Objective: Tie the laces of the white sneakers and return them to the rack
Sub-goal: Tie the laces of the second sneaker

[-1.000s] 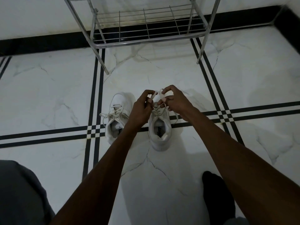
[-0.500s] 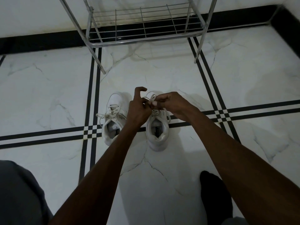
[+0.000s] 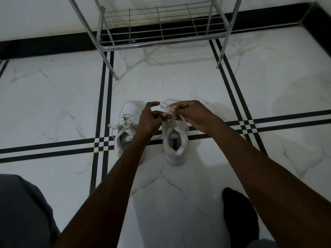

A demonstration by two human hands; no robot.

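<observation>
Two white sneakers stand side by side on the floor, toes pointing away from me. The left sneaker (image 3: 125, 122) has a tied bow with loose ends spread to its left. Over the right sneaker (image 3: 176, 145) both hands work its lace (image 3: 165, 106). My right hand (image 3: 193, 113) pinches a lace loop between thumb and fingers. My left hand (image 3: 149, 120) touches it, fingers curled on the lace, index finger raised. The hands hide the right sneaker's front. The metal rack (image 3: 161, 31) stands beyond, its lowest wire shelf bare.
The white marble floor (image 3: 53, 104) has black stripe lines crossing under the sneakers. A black skirting band runs along the wall behind the rack. My foot in a dark sock (image 3: 240, 215) is at the lower right, my grey-clad knee (image 3: 21, 212) at the lower left.
Both hands have stayed over the right sneaker, working its lace; the right hand now holds a loop nearer the left hand. The view has dipped slightly, showing more of the rack.
</observation>
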